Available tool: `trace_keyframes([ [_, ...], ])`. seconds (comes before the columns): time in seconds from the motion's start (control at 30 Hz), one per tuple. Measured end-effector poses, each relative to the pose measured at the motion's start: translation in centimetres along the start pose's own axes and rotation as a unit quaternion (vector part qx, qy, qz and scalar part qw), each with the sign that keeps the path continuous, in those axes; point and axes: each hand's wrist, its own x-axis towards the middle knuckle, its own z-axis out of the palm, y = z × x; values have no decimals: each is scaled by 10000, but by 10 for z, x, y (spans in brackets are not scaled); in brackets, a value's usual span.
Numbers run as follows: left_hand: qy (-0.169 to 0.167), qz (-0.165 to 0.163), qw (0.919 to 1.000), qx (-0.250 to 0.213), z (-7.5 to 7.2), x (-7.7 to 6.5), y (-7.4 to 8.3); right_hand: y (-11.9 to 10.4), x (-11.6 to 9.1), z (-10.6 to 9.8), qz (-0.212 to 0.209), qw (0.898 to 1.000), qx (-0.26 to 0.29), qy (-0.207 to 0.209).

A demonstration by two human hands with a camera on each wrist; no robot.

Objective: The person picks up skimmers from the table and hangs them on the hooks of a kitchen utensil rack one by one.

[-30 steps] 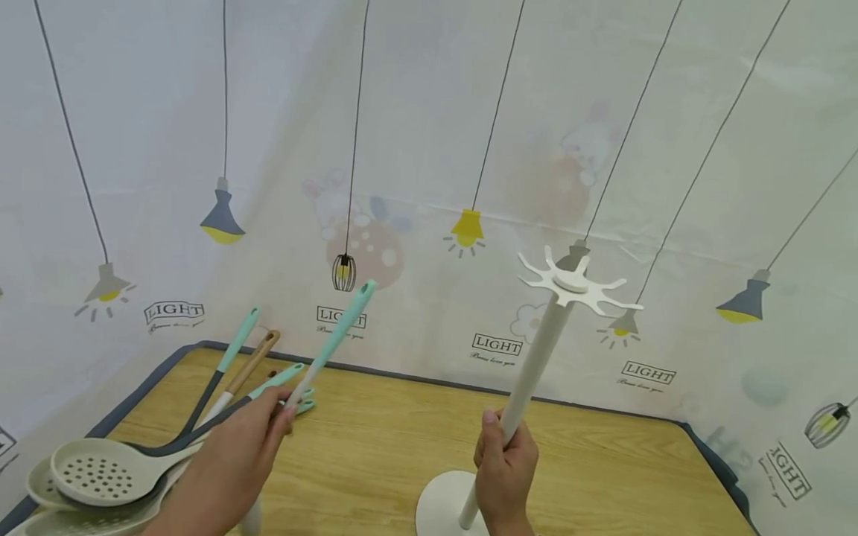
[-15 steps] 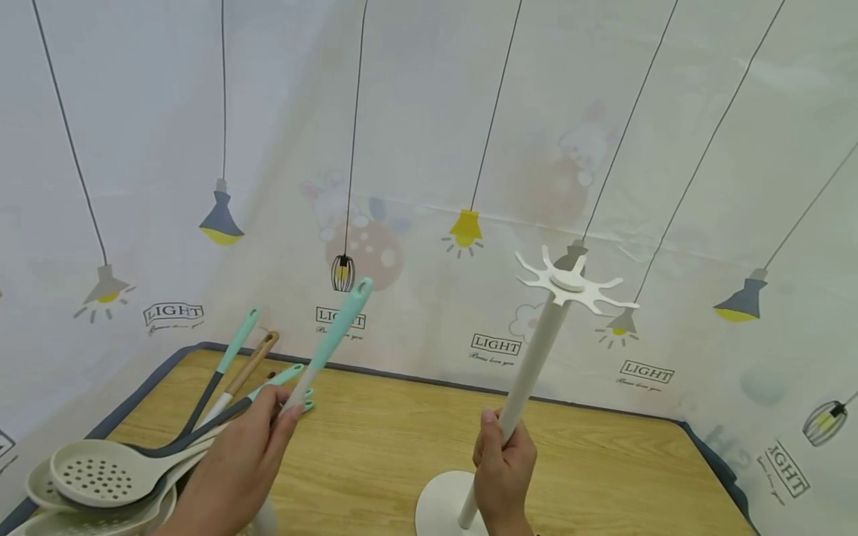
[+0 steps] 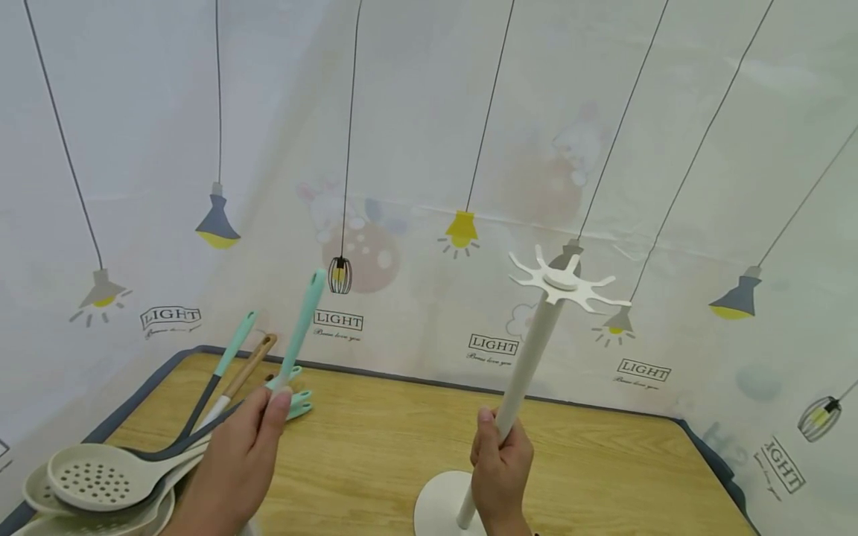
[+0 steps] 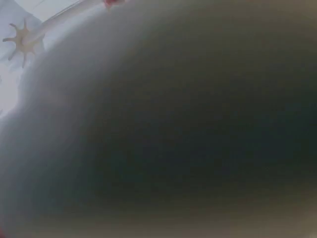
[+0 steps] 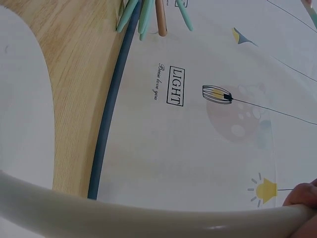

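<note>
My left hand [image 3: 234, 454] grips a kitchen utensil by the lower part of its mint-green handle [image 3: 303, 327], which points up. The utensil's head is hidden below the hand. A dark blurred surface [image 4: 198, 124] fills most of the left wrist view; its kind cannot be made out. My right hand [image 3: 501, 476] is wrapped round the white pole [image 3: 526, 365] of a utensil stand. On top of the pole sits a star-shaped ring of hooks [image 3: 561, 279], with nothing hanging from it. The stand's round white base [image 3: 432, 506] is on the table.
At the left lies a pile of utensils, with a white slotted spoon [image 3: 97, 476] on top. Mint-green and wooden handles [image 3: 249, 365] stick out towards the back. The wooden table [image 3: 603, 461] has a dark edge, and a printed lamp-pattern cloth [image 3: 415, 149] rises behind it.
The mint-green handle has swung left and stands more upright in my left hand. My right hand keeps its hold on the pole, and the view has shifted slightly.
</note>
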Motion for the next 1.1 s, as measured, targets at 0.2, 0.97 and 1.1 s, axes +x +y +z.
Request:
trace_keyframes([
  [0.2, 267, 232, 9966, -738, 2, -2, 2, -1, 0, 0, -16, 9999, -100, -13],
  [0.97, 1210, 1137, 9634, -2103, 9, -13, 12, 0, -1, 2, 39, 9999, -106, 80],
  [1.1, 914, 1260, 9559, -2489, 8, -16, 14, 0, -1, 1, 11, 9998, -138, 128],
])
